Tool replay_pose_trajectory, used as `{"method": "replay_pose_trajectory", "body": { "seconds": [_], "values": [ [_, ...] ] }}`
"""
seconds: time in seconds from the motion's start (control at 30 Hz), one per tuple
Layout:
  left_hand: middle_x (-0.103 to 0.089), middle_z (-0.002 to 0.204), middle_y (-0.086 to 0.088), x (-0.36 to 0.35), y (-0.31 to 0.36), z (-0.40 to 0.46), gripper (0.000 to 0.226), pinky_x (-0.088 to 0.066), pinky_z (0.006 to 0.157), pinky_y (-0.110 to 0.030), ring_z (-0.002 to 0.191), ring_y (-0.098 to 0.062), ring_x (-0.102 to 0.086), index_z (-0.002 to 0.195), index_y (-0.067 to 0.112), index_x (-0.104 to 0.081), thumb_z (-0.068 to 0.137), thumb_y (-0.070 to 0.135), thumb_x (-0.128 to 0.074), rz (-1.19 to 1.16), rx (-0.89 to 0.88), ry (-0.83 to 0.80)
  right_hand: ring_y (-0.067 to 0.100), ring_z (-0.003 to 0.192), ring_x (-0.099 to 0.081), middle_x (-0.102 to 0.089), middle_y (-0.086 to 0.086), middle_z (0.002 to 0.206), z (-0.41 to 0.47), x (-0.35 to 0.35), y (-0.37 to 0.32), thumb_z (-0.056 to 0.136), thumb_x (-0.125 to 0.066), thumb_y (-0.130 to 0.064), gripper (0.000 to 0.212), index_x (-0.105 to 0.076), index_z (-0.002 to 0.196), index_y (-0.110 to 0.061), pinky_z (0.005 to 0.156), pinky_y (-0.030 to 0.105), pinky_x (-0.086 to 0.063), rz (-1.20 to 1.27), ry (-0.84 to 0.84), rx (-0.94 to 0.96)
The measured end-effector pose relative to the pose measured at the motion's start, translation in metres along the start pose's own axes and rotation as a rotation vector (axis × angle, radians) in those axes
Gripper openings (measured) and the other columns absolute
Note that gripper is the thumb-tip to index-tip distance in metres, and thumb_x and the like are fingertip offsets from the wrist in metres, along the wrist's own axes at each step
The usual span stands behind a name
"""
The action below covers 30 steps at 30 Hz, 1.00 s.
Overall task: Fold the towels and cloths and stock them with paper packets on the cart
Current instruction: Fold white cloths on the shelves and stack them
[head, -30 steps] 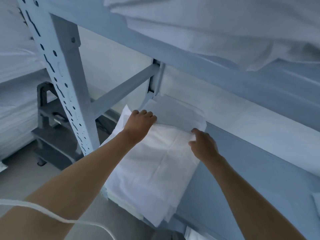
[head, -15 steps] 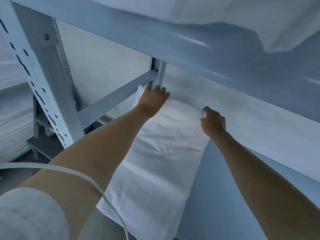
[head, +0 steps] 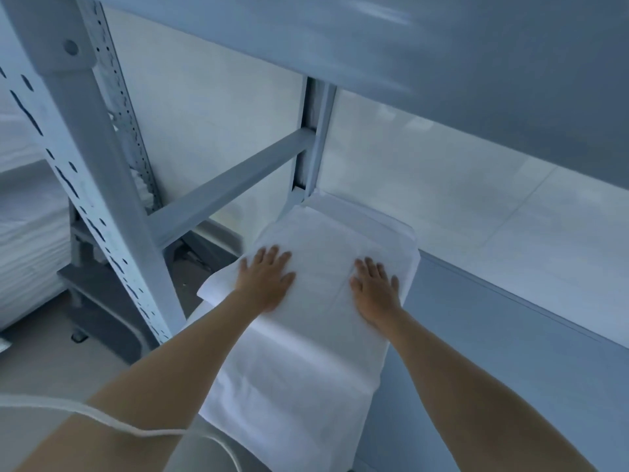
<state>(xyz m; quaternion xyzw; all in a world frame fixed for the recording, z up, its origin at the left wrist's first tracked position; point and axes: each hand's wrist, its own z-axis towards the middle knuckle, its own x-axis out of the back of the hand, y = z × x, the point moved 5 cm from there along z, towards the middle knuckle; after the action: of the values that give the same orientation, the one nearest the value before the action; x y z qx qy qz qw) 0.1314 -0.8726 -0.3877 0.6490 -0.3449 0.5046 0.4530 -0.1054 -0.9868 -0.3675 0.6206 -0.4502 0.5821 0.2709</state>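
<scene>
Both hands slid back from the far edge; now our left hand [head: 265,281] & right hand [head: 376,289] press flat, fingers spread, on 1 folded white cloth [head: 306,352] atop the shelf [head: 510,352]; we judge it stocked, smoothing only; no paper packets in view; 2 hands, 1 cloth.

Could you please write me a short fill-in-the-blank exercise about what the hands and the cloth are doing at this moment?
1. Both the left hand and the right hand lie with fingers ____ on the white cloth.
2. The cloth lies on the ____ shelf of the rack, under the upper one.
3. The perforated upright post stands on the person's ____ side.
4. The colour of the cloth is ____.

Missing words: spread flat; lower; left; white
</scene>
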Motion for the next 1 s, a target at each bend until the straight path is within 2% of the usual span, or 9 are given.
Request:
{"method": "replay_pose_trajectory", "body": {
  "seconds": [0.23, 0.43, 0.53, 0.6, 0.7, 0.83, 1.0],
  "values": [
    [-0.005, 0.173, 0.004, -0.001, 0.001, 0.0, 0.061, -0.013, 0.123, -0.063, 0.159, -0.025, -0.008, 0.162, 0.038, -0.013, 0.105, 0.058, -0.023, 0.002, 0.033, -0.031, 0.022, 0.161, -0.002, -0.002, -0.002, 0.175, 0.005, -0.001, 0.004, 0.111, -0.024, -0.045, 0.058, -0.01, 0.166, -0.029, 0.127, 0.053, -0.006, -0.001, -0.025, 0.019],
    [0.005, 0.172, 0.015, 0.008, -0.006, 0.002, 0.066, -0.018, 0.111, -0.079, 0.158, -0.035, 0.002, 0.158, 0.055, 0.0, 0.1, 0.073, -0.023, 0.017, 0.123, -0.216, 0.024, 0.16, -0.003, -0.003, 0.0, 0.175, -0.004, 0.001, 0.002, 0.112, -0.026, -0.044, 0.059, -0.011, 0.166, -0.027, 0.128, 0.051, -0.007, 0.01, -0.025, 0.006],
    [-0.001, 0.173, 0.006, 0.014, -0.023, -0.011, 0.074, -0.028, 0.112, -0.075, 0.153, -0.044, -0.016, 0.159, 0.054, -0.002, 0.094, 0.081, -0.026, -0.029, 0.194, -0.245, 0.024, 0.16, -0.003, -0.003, 0.001, 0.175, -0.031, -0.005, 0.005, 0.111, -0.026, -0.043, 0.059, -0.011, 0.166, -0.026, 0.128, 0.051, -0.008, -0.002, 0.0, -0.016],
    [-0.016, 0.169, -0.007, 0.015, -0.038, -0.025, 0.082, -0.036, 0.109, -0.07, 0.144, -0.046, -0.035, 0.16, 0.048, -0.003, 0.09, 0.085, -0.025, -0.038, 0.266, -0.242, 0.023, 0.161, -0.002, -0.002, 0.0, 0.175, -0.052, -0.01, 0.007, 0.111, -0.027, -0.043, 0.06, -0.01, 0.166, -0.027, 0.128, 0.051, -0.011, 0.019, 0.005, -0.046],
    [-0.04, 0.153, -0.018, 0.02, -0.052, -0.042, 0.09, -0.044, 0.102, -0.062, 0.13, -0.044, -0.051, 0.161, 0.039, -0.003, 0.087, 0.088, -0.021, 0.031, 0.309, -0.238, 0.024, 0.161, -0.002, -0.002, 0.001, 0.174, -0.078, -0.014, 0.004, 0.11, -0.032, -0.042, 0.061, -0.013, 0.166, -0.025, 0.125, 0.05, -0.025, 0.086, 0.021, -0.091],
    [-0.05, 0.141, -0.021, 0.025, -0.054, -0.058, 0.09, -0.047, 0.094, -0.052, 0.123, -0.042, -0.055, 0.161, 0.031, -0.009, 0.09, 0.085, -0.022, 0.068, 0.302, -0.2, 0.032, 0.159, -0.008, -0.009, 0.015, 0.172, -0.108, -0.02, -0.009, 0.11, -0.042, -0.032, 0.06, -0.025, 0.163, -0.011, 0.126, 0.042, -0.023, 0.193, 0.1, -0.15],
    [-0.044, 0.145, -0.026, 0.03, -0.061, -0.074, 0.087, -0.047, 0.097, -0.055, 0.132, -0.045, -0.044, 0.16, 0.026, -0.014, 0.094, 0.078, -0.037, -0.075, 0.337, -0.198, 0.035, 0.157, -0.015, -0.019, 0.024, 0.168, -0.14, -0.027, -0.028, 0.108, -0.047, -0.02, 0.056, -0.033, 0.157, 0.002, 0.127, 0.036, -0.016, 0.316, 0.163, -0.208]
  ]
}}
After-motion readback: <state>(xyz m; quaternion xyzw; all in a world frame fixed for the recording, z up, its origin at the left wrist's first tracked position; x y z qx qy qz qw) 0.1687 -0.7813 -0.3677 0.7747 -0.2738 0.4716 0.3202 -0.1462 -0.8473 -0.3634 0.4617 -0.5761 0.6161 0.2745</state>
